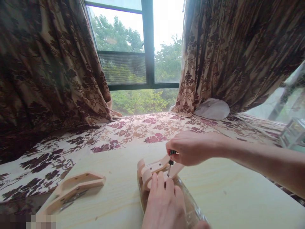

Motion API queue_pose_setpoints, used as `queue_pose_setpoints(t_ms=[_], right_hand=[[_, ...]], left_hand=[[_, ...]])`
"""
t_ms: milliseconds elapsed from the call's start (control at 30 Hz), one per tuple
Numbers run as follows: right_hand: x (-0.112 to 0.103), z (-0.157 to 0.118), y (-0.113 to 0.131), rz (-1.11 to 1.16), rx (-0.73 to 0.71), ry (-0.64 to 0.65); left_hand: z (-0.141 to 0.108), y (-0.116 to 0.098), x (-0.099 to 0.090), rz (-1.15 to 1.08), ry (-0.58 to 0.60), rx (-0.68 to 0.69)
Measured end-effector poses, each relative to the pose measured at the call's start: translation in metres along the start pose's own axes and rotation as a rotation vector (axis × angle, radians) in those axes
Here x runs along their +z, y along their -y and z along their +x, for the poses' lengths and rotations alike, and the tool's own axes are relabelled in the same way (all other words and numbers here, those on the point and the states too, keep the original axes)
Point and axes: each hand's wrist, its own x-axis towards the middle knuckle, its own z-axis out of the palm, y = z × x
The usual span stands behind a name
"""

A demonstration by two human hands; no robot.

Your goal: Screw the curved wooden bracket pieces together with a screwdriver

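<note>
My right hand (186, 148) is closed around the dark handle of a screwdriver (171, 161). Its thin shaft points down at a pale wooden piece (156, 167) with curled ends and dark screw heads or holes. Beneath that piece lies a clear, shiny, brownish object (189, 203), perhaps a flattened glass bottle. My left hand (165, 202) presses its fingers over the wooden piece and clear object, holding them; its palm hides part of both. A fingertip shows at the bottom edge.
On the pale wooden board (114, 178) are angled wooden parts (81, 184) with holes, and several thin metal screws (72, 200) beside them. Flowered cloth (133, 127) lies beyond, with a white bundle (212, 108) near the curtain (214, 57). A clear box-like object (293, 133) stands at right.
</note>
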Motion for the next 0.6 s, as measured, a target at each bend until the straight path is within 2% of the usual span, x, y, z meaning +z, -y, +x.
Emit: queue_pose_setpoints(t_ms=[133, 267, 467, 600], right_hand=[[0.001, -0.002, 0.001, -0.025, -0.015, -0.004], [0.000, -0.004, 0.004, -0.053, -0.020, 0.010], [0.002, -0.017, 0.004, -0.035, -0.012, 0.008], [0.002, -0.023, 0.003, -0.013, -0.049, 0.028]], left_hand=[[0.008, 0.009, -0.016, -0.180, 0.158, -0.046], [0.010, 0.013, -0.017, -0.191, 0.262, -0.003], [0.002, 0.011, 0.000, -0.035, 0.175, 0.028], [-0.007, 0.005, 0.005, 0.057, -0.018, 0.086]])
